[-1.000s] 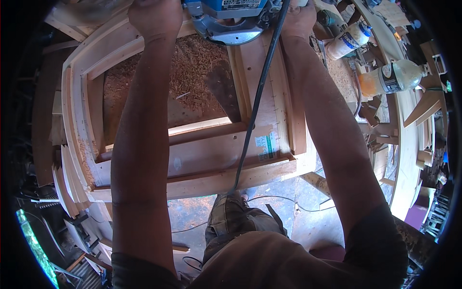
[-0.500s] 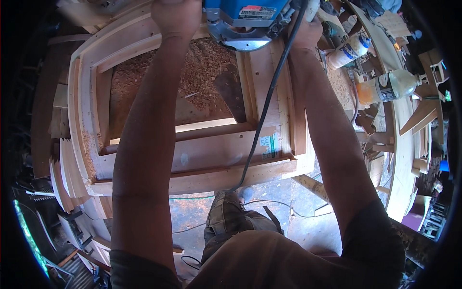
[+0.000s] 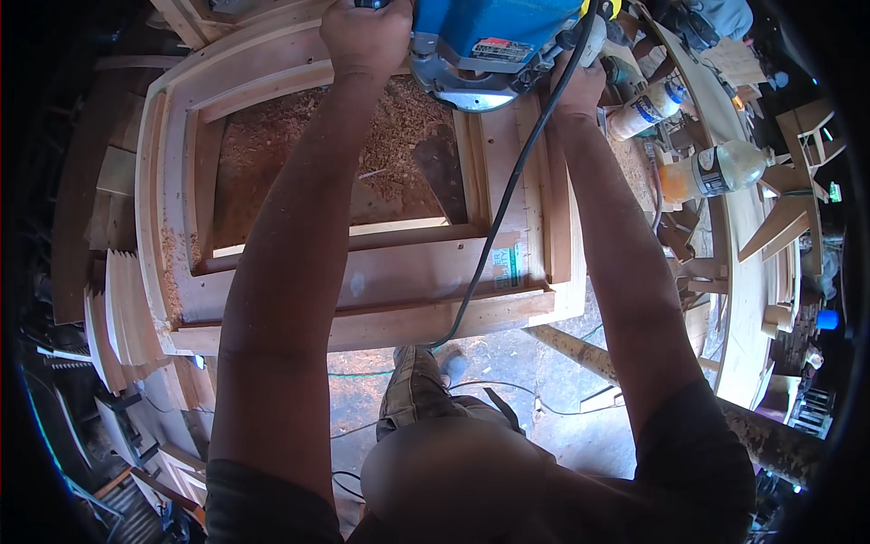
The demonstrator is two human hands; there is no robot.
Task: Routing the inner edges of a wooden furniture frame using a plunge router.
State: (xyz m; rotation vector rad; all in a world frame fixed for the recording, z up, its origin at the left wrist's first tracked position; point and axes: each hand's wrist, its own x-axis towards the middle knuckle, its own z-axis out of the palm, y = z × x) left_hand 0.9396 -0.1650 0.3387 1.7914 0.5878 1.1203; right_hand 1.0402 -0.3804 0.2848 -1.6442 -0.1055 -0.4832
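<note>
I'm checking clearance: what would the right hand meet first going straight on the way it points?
The right hand would probably meet the blue router first: the hand seems to grip its pale side handle, with the body just ahead, though depth is unclear.

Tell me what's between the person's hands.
In the head view, a blue power tool and part of a black cord lie between the left hand and right hand.
</note>
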